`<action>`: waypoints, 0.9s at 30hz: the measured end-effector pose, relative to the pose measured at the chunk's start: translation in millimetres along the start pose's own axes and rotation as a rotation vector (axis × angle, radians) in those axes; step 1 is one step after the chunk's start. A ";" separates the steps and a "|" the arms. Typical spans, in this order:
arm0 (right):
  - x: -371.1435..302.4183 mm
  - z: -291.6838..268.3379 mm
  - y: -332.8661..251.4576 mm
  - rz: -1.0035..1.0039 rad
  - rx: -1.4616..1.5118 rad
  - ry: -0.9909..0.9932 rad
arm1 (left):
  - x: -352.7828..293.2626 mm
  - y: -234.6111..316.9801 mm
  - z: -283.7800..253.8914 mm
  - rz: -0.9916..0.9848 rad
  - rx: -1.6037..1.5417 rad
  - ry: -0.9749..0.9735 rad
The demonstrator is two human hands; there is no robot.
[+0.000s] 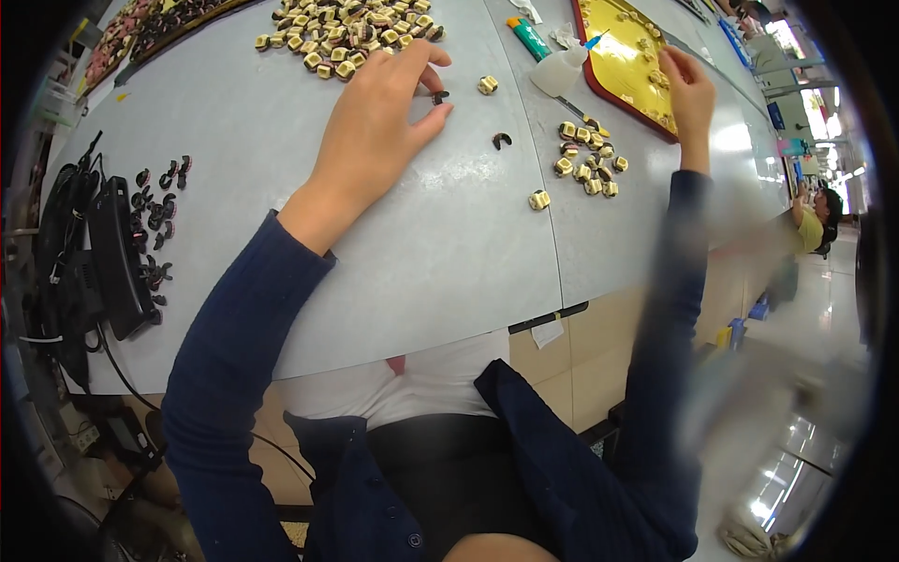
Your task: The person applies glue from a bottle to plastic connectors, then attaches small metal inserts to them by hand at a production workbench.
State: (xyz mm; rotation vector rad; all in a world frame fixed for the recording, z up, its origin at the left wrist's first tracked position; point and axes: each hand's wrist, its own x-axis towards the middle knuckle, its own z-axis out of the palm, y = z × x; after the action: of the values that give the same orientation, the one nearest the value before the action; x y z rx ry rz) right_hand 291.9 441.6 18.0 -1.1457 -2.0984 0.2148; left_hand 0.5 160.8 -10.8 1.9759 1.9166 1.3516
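Observation:
Above the grey table, my left hand (375, 117) is closed in a pinch, with a small dark curved piece (440, 96) between thumb and fingers. A similar black C-shaped piece (503, 140) lies to its right, near a single cream-and-dark block (488, 85). My right hand (690, 89) is over the right edge of a yellow tray (613, 47) with a dark red rim. Its fingertips are pressed together; whatever they hold is too small to make out. Small pale pieces (655, 80) lie in the tray beside those fingers.
A heap of cream-and-dark blocks (346, 33) lies at the far middle, a smaller group (590, 164) at right. Near the tray are a white needle-tipped bottle (559, 72), tweezers (582, 114) and a green tube (530, 39). Black curved pieces (154, 225) lie left, beside a black device (122, 258).

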 end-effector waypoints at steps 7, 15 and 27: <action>-64.2 -10.3 -115.1 -0.091 1.071 0.092 | -5.6 11.3 -2.4 -0.020 -0.058 0.054; -118.2 18.5 -173.9 -0.437 0.940 -0.195 | -13.1 36.4 3.8 0.059 -0.412 0.275; -123.6 25.2 -182.0 -0.392 1.040 -0.316 | -14.7 36.0 5.5 0.152 -0.489 0.242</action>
State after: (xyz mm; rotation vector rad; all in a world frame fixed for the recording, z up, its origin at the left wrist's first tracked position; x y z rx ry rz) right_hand 196.5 241.8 19.3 -0.0785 -1.9536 1.1796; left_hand 34.1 143.5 -0.3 1.8010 1.3421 1.9494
